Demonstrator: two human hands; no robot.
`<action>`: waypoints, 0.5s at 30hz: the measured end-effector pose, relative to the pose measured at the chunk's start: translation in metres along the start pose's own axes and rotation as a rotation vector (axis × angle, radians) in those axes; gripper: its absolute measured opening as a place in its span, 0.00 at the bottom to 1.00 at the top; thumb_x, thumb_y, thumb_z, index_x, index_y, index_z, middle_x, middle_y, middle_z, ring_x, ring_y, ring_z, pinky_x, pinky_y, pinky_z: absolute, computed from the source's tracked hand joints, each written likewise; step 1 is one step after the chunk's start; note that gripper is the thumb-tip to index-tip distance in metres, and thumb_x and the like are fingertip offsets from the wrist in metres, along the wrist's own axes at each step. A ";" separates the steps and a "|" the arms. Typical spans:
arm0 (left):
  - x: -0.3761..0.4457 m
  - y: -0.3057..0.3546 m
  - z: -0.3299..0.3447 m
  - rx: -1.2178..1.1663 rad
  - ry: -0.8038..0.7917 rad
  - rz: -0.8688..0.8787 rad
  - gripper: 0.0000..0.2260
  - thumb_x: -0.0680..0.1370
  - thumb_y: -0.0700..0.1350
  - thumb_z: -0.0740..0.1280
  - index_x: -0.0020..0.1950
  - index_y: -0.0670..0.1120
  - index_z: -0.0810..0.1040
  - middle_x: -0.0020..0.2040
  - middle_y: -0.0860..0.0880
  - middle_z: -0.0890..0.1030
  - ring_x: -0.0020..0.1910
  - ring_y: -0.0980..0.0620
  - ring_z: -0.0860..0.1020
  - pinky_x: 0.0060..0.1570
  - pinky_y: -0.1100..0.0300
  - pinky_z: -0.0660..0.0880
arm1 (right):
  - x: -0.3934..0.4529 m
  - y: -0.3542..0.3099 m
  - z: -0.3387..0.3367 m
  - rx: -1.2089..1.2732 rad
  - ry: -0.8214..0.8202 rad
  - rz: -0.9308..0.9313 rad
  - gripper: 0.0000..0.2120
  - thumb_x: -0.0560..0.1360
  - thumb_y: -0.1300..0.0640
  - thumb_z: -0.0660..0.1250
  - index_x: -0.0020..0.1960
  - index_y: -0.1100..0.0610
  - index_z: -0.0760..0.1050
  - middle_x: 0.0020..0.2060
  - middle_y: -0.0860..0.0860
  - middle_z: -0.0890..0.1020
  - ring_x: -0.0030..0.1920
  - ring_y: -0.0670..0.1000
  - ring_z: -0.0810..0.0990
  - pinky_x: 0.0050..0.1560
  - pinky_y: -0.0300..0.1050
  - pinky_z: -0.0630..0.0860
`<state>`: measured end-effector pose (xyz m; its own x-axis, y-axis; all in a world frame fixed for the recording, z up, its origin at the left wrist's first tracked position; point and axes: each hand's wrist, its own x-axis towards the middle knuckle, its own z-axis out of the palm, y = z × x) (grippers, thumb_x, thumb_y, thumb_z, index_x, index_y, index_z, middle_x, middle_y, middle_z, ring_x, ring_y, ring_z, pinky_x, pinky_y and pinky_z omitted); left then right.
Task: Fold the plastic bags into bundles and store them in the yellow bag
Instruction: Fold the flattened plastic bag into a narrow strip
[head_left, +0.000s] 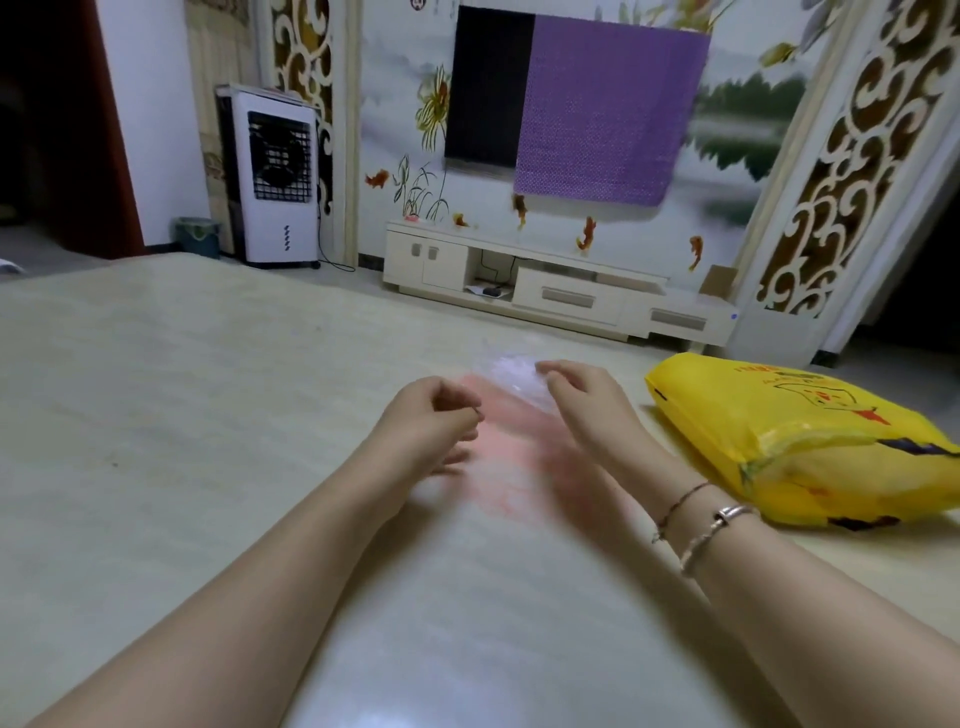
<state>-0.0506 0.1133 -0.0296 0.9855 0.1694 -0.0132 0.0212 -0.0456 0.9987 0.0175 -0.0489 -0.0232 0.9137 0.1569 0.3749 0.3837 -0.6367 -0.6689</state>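
Left hand (434, 415) curled, apparently pinching the blurred pink plastic bag (511, 441) on the table (156, 415); right hand (582, 400) fingers bent onto its crumpled end (grip unclear). Yellow bag (795, 441) lies right of the pink bag, apart.

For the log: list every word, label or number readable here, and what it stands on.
None can be read.
yellow bag: red and dark print with a logo, too blurred to read.
white air cooler: small marks low on its front, too small to read.
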 end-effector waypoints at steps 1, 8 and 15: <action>-0.001 0.001 0.001 0.025 0.017 0.049 0.06 0.77 0.35 0.64 0.50 0.45 0.77 0.52 0.46 0.82 0.45 0.49 0.80 0.47 0.51 0.80 | -0.008 -0.009 -0.007 0.130 0.017 0.036 0.16 0.79 0.64 0.55 0.59 0.61 0.79 0.58 0.54 0.81 0.61 0.52 0.76 0.63 0.41 0.68; -0.014 0.007 0.014 0.010 -0.020 0.263 0.15 0.73 0.43 0.74 0.58 0.48 0.76 0.53 0.51 0.81 0.50 0.52 0.81 0.53 0.50 0.80 | -0.055 -0.028 -0.041 0.787 -0.151 0.115 0.24 0.71 0.77 0.48 0.49 0.62 0.80 0.42 0.57 0.85 0.41 0.54 0.83 0.45 0.43 0.81; -0.012 -0.001 0.010 0.439 0.181 0.424 0.04 0.75 0.46 0.70 0.49 0.53 0.82 0.49 0.52 0.71 0.37 0.65 0.72 0.35 0.75 0.66 | -0.060 -0.017 -0.035 0.714 0.026 0.057 0.11 0.75 0.71 0.64 0.52 0.62 0.81 0.46 0.58 0.85 0.44 0.54 0.83 0.48 0.47 0.81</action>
<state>-0.0607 0.1012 -0.0312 0.8800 0.2097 0.4261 -0.2601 -0.5378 0.8019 -0.0480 -0.0739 -0.0116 0.9350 0.1145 0.3357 0.3371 0.0071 -0.9414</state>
